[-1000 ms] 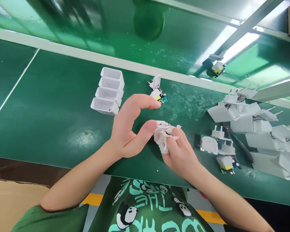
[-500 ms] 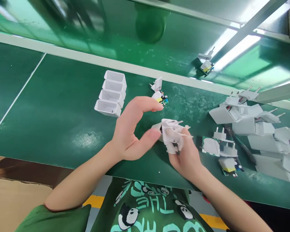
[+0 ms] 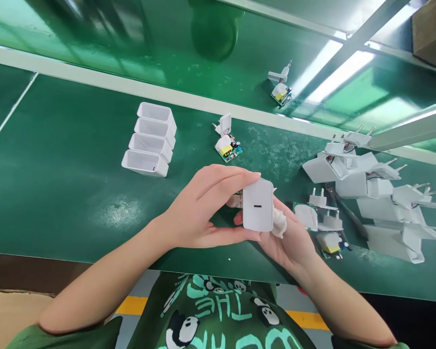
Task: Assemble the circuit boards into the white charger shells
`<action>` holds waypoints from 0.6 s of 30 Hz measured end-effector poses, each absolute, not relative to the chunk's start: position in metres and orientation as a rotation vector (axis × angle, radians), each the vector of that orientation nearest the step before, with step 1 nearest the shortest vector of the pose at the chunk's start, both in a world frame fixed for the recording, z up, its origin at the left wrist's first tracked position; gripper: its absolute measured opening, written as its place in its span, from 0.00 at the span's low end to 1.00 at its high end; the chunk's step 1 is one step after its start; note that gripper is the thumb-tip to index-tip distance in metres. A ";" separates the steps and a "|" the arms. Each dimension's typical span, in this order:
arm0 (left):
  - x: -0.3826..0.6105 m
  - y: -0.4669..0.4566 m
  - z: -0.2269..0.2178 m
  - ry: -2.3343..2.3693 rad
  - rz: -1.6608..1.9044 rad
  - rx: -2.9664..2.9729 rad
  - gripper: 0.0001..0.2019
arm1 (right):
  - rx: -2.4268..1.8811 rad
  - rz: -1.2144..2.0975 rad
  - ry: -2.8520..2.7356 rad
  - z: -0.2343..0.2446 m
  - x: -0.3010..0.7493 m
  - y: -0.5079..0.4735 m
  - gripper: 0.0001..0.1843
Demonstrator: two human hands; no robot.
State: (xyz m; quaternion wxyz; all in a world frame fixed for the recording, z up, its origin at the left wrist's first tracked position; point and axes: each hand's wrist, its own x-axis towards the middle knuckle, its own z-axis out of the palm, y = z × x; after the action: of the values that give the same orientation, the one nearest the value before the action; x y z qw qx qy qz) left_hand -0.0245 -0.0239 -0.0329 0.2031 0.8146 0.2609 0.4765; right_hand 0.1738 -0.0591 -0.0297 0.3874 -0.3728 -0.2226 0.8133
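My left hand (image 3: 203,208) grips a white charger case (image 3: 257,206) between thumb and fingers. The end of this case, with a small dark port slot, faces me. Crumpled white cloth or tissue (image 3: 279,224) is held in my right hand (image 3: 294,242), pressed against the right side of the case. Most of the right fingers are hidden behind it. Part of something white with a circuit board's edge shows behind the case, between the hands; I cannot make out how it is attached.
Several open white cases (image 3: 145,167) form a row at left. A circuit board with a plug part (image 3: 228,148) lies beyond my hands. At right are more boards (image 3: 330,242), a dark-handled tool (image 3: 352,218) and a pile of white chargers (image 3: 366,186). A ledge (image 3: 94,80) runs along the back.
My left hand, open before, has closed on the case. The case has turned, so its slotted end now faces me. The cloth now sits lower, at the case's right side.
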 end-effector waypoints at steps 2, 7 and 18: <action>-0.025 -0.024 -0.033 0.748 1.327 2.272 0.38 | -0.929 2.087 -0.548 -0.029 0.173 -0.059 0.12; -0.026 -0.024 -0.033 0.753 1.313 2.274 0.38 | -0.925 2.080 -0.599 -0.032 0.175 -0.059 0.11; -0.024 -0.032 -0.034 0.918 1.149 2.100 0.43 | -1.036 0.575 -2.026 -0.045 0.194 -0.065 0.28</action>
State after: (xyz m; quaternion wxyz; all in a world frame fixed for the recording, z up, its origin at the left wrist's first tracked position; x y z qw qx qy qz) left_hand -0.0240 -0.0324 -0.0336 0.2848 0.7853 0.3431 0.4295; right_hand 0.1942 -0.0648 -0.0448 0.3871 -0.4070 -0.7959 0.2259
